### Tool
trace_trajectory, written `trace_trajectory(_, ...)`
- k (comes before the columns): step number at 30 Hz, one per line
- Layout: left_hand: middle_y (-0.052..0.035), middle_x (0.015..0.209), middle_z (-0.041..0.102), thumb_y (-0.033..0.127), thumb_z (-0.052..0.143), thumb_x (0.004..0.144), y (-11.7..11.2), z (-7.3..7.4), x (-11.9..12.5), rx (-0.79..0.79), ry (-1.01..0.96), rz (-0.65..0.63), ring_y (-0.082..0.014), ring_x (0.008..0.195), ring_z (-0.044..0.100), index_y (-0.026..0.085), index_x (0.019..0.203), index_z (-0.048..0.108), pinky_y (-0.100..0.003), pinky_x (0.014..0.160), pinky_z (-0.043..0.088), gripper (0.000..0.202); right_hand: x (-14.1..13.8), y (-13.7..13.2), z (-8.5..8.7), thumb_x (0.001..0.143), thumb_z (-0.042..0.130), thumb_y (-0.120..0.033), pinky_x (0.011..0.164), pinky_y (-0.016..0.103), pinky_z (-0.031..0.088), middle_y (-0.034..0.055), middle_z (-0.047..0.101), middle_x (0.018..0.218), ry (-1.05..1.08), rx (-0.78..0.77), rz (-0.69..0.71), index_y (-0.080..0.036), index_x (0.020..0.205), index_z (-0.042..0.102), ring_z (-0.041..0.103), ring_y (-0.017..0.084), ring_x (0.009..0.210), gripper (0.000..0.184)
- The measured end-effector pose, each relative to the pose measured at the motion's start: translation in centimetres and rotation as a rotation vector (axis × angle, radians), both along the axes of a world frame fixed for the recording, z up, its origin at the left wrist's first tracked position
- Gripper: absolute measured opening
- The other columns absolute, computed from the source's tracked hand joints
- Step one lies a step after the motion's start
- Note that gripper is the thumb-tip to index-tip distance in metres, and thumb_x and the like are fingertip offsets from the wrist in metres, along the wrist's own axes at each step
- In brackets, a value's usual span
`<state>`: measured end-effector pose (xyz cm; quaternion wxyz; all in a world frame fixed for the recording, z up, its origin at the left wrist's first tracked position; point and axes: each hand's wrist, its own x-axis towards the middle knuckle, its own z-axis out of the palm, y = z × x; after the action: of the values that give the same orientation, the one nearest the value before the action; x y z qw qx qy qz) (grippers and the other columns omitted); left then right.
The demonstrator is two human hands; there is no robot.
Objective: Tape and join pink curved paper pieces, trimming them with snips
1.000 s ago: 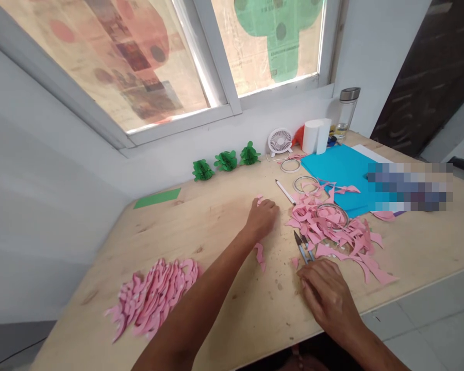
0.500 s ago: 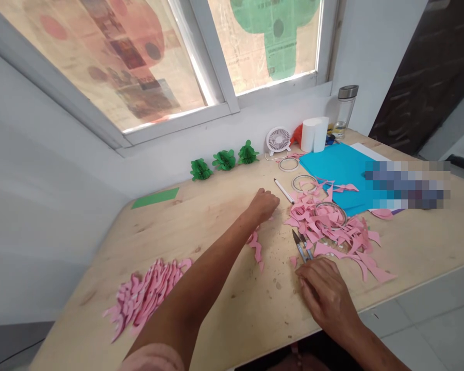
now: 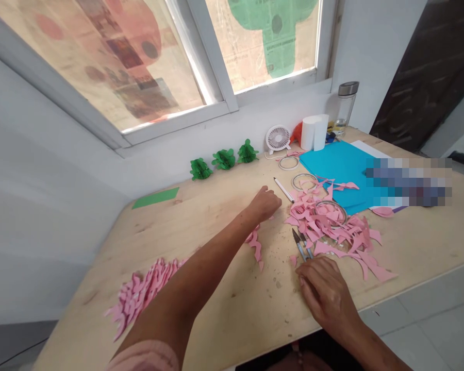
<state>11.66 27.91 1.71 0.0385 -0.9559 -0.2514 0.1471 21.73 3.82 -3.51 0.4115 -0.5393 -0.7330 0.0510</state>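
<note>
My left hand (image 3: 265,203) reaches across the wooden table (image 3: 216,216) with its fingers curled closed, next to a white pen (image 3: 283,189). What it grips is hidden. A pink cut-out piece (image 3: 255,246) lies just under that forearm. My right hand (image 3: 325,293) rests near the front edge, fingers curled over the handle end of small snips (image 3: 299,244), whose blades point away from me. A heap of pink paper scraps (image 3: 328,226) lies right of the snips. A pile of pink cut shapes (image 3: 143,293) sits at the left front.
Three green paper trees (image 3: 224,159) stand by the wall. A small white fan (image 3: 277,139), a white roll (image 3: 314,132), a bottle (image 3: 347,105) and blue paper sheets (image 3: 342,167) fill the far right. Wire rings (image 3: 303,181) lie near the scraps. A green strip (image 3: 155,197) lies far left.
My left hand has lifted slightly off the table and shifted a little right toward the pen. My right hand stays on the snips.
</note>
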Motion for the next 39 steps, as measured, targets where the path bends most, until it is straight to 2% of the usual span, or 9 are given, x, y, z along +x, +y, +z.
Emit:
trace_trajectory(5,-0.0097,0.119,0.058,0.032,0.056,0.090,-0.1,-0.4,0.4,-0.020,0.002,0.065,-0.0221,0.101,0.060,0.015,0.118,0.056,-0.044,0.085,0.051,0.032,0.0,-0.1,0.1,0.085,0.047,-0.009,0.077,0.040,0.041,0.0049,0.062,0.080,-0.003,0.005,-0.015,-0.019,0.093,0.058,0.058,0.021,0.077,0.017)
trace_trajectory(9,-0.0100,0.120,0.057,0.031,0.056,0.090,-0.6,0.1,0.3,-0.045,-0.083,0.130,-0.0220,0.101,0.060,0.016,0.120,0.054,-0.043,0.083,0.052,0.034,-0.1,-0.1,0.2,0.086,0.045,-0.009,0.077,0.039,0.041,0.0047,0.062,0.079,-0.007,0.009,-0.029,-0.020,0.092,0.057,0.058,0.021,0.076,0.017)
trace_trajectory(12,-0.0086,0.112,0.061,0.032,0.055,0.090,-2.0,1.0,0.5,-0.080,-0.186,0.161,-0.0202,0.096,0.061,0.015,0.112,0.058,-0.041,0.082,0.052,0.028,-0.1,-0.1,0.2,0.087,0.045,-0.010,0.077,0.039,0.041,0.0045,0.062,0.078,-0.010,0.016,-0.029,-0.020,0.091,0.057,0.058,0.020,0.075,0.017)
trace_trajectory(15,-0.0039,0.087,0.070,0.025,0.050,0.089,-4.3,1.7,1.4,-0.130,-0.318,0.152,-0.0168,0.085,0.064,0.017,0.086,0.065,-0.030,0.080,0.048,0.017,-0.1,-0.1,0.2,0.086,0.044,-0.009,0.077,0.039,0.041,0.0047,0.062,0.078,-0.012,0.015,-0.020,-0.020,0.092,0.057,0.058,0.020,0.076,0.018)
trace_trajectory(20,-0.0022,0.079,0.071,0.026,0.051,0.084,-7.6,1.8,4.1,-0.179,-0.487,0.150,-0.0167,0.079,0.065,0.020,0.077,0.062,-0.026,0.073,0.046,0.015,-0.1,-0.1,0.3,0.086,0.043,-0.007,0.077,0.039,0.041,0.0049,0.063,0.078,-0.005,0.006,-0.005,-0.019,0.095,0.056,0.057,0.020,0.076,0.020)
trace_trajectory(26,-0.0014,0.073,0.071,0.015,0.053,0.075,-9.2,1.2,6.1,-0.217,-0.559,0.182,-0.0187,0.073,0.065,0.021,0.075,0.063,-0.028,0.069,0.047,0.012,-0.2,0.0,0.3,0.086,0.044,-0.007,0.074,0.038,0.041,0.0042,0.063,0.075,-0.007,0.050,-0.025,-0.019,0.091,0.058,0.057,0.020,0.072,0.019)
trace_trajectory(33,0.0008,0.093,0.074,0.025,0.051,0.086,-8.3,1.3,6.2,-0.220,-0.582,0.228,-0.0158,0.089,0.066,0.025,0.093,0.069,-0.024,0.078,0.048,0.020,-0.1,-0.1,0.1,0.084,0.044,-0.005,0.077,0.039,0.041,0.0049,0.063,0.078,-0.004,0.046,-0.017,-0.018,0.096,0.057,0.058,0.021,0.076,0.022)
trace_trajectory(36,-0.0082,0.108,0.071,0.021,0.035,0.092,-6.4,1.4,5.6,-0.125,-0.562,0.326,-0.0220,0.101,0.062,0.019,0.104,0.066,-0.036,0.088,0.045,0.033,-0.2,-0.1,0.2,0.083,0.046,-0.004,0.076,0.038,0.040,0.0045,0.063,0.079,0.010,0.038,-0.010,-0.018,0.094,0.056,0.058,0.021,0.077,0.021)
trace_trajectory(39,-0.0155,0.113,0.067,0.028,0.038,0.092,-4.7,1.1,5.4,-0.066,-0.496,0.356,-0.0302,0.112,0.056,0.014,0.106,0.064,-0.051,0.096,0.037,0.032,-0.2,-0.1,0.3,0.084,0.046,-0.004,0.075,0.038,0.040,0.0038,0.063,0.078,0.022,0.037,-0.017,-0.019,0.090,0.055,0.058,0.020,0.076,0.018)
